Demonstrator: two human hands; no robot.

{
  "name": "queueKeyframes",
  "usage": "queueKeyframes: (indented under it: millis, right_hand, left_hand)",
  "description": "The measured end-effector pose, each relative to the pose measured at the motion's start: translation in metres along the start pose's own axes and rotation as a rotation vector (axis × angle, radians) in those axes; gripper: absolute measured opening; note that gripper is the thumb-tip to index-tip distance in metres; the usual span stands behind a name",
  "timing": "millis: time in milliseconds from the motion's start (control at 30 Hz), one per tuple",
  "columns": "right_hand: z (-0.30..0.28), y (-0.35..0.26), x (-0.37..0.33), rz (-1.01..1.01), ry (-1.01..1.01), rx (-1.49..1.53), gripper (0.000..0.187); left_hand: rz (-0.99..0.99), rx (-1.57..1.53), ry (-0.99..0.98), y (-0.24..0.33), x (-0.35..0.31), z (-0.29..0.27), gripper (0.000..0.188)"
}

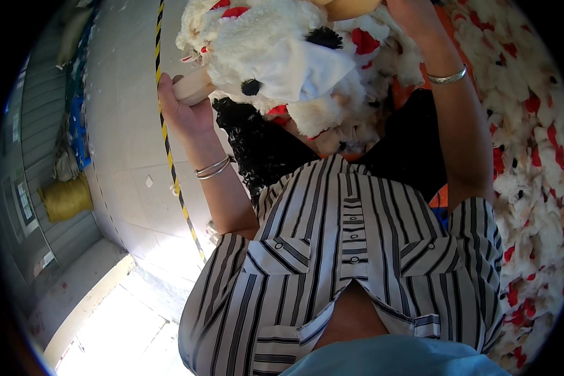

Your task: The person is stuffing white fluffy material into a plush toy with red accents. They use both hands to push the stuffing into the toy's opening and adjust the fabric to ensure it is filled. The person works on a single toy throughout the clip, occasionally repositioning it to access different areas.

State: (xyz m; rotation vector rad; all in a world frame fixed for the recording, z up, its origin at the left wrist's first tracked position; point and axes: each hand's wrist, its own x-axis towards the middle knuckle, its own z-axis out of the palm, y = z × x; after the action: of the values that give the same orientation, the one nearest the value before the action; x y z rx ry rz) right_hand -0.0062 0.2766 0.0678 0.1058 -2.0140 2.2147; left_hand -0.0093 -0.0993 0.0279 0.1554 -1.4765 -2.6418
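While a bulging yellow fabric sack (67, 198) sits at far left, beyond a black-and-yellow striped tape line (167, 141), we see the left hand (188, 118), fingers wrapped around a smooth, pale-tan piece (195, 86) at the edge of a white, fluffy plush bundle (263, 53). Splashed with red and black, it shows over black, lint-flecked trousers (266, 144); perhaps the lap props it, sparing both hands its weight. Beside a tan, curved piece (352, 7), the right hand (412, 17) is cropped; we cannot tell its fingers' grip. Farther right spread white-and-red plush scraps (523, 188).
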Motion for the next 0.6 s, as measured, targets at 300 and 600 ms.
queueKeyframes:
  millis: [300,600]
  right_hand:
    - [0.011,-0.009,-0.001,-0.074,-0.006,0.057,0.029]
    - [0.034,0.013,-0.013,-0.342,-0.181,-0.441,0.032]
  left_hand:
    - [0.092,0.269,0.029,-0.002,-0.018,-0.001,0.025]
    - [-0.029,1.043,-0.299,-0.014,-0.035,-0.009,0.039]
